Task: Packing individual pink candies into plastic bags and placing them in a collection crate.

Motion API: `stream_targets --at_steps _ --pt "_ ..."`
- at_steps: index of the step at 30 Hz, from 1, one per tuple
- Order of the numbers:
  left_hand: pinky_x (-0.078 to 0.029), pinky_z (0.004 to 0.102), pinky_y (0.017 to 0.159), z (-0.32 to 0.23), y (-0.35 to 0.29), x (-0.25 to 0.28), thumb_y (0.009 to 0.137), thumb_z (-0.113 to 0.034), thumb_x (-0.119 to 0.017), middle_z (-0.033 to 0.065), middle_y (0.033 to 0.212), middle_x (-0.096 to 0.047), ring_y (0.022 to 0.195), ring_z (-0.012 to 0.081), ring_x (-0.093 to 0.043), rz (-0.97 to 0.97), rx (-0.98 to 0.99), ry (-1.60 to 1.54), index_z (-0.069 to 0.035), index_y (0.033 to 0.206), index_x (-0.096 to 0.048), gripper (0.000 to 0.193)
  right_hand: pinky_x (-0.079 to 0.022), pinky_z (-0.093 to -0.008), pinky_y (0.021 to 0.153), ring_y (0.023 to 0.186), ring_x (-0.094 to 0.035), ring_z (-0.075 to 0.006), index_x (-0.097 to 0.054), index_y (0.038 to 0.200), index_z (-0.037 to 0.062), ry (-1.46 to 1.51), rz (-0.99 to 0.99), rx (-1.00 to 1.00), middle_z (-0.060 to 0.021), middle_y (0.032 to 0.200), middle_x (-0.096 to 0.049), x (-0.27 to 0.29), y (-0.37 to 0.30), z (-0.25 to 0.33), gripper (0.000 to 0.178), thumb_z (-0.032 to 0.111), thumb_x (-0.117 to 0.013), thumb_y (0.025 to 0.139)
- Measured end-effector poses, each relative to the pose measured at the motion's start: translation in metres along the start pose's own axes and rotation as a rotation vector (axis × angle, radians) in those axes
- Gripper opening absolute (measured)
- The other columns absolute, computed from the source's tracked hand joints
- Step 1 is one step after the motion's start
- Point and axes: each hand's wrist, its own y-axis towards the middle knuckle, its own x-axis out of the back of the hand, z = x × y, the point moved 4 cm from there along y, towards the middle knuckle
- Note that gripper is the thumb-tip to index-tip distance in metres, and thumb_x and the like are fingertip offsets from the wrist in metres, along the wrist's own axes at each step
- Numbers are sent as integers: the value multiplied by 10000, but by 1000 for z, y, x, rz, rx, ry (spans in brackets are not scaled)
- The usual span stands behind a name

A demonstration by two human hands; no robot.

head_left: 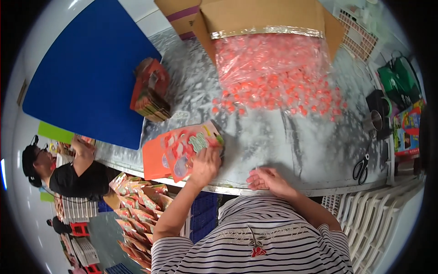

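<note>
On the metal tabletop in front of me, to the left, lie several red printed pouches [185, 148], fanned over one another. My left hand [206, 165] is closed at the right side of the top pouch, its fingers bent over the edge. To the right, my right hand [269, 179] hovers by the table's front edge, fingers loosely apart with nothing in them. Beyond both hands, many small orange-red pieces in clear wrappers [283, 93] spill from a plastic-lined cardboard box [269, 18].
A stack of pouches [153, 107] stands beside a blue panel [86, 68]. At right are black scissors [362, 170], a metal cup [375, 121] and white stacked trays [374, 219]. Filled pouches [137, 205] sit below the table at left, near a co-worker [75, 176].
</note>
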Motion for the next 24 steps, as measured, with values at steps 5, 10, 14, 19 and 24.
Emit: stream_targets --at_steps 5,10,14,19,24 --pt "-467 381 554 -99 -7 4 724 -156 -573 91 800 -529 754 231 -564 181 -250 -138 5 1074 -595 385 -537 -302 705 739 -632 -159 -593 1119 -34 175 -115 67 -100 886 -656 22 10 10 406 339 -544 966" --pt "-525 362 683 -124 8 4 756 -58 -653 143 958 -600 810 274 -614 139 -171 -483 24 1147 -587 405 -412 -266 552 633 -476 -57 -656 925 -28 -464 -307 266 5 680 -586 36 2 28 249 217 -610 915" --pt "-466 430 933 -107 28 23 738 -34 -648 238 1290 -483 1117 388 -536 231 -38 -633 64 1323 -435 630 -467 -271 625 707 -551 -86 -637 938 -23 -475 -217 400 -54 766 -637 33 -1 13 201 174 -602 917" --pt "-477 421 912 -92 30 35 742 -57 -621 230 1304 -479 1037 347 -554 358 -173 -468 58 1315 -457 608 -481 -275 655 737 -571 -87 -644 917 -16 -363 -21 409 -40 812 -662 1 -8 23 236 219 -659 900" --pt "-543 377 748 -87 28 44 697 35 -655 222 1287 -525 893 313 -630 194 -213 -420 36 1203 -567 514 -446 -239 650 747 -535 -53 -640 868 11 -402 15 322 9 780 -631 -1 -12 29 209 214 -652 913"
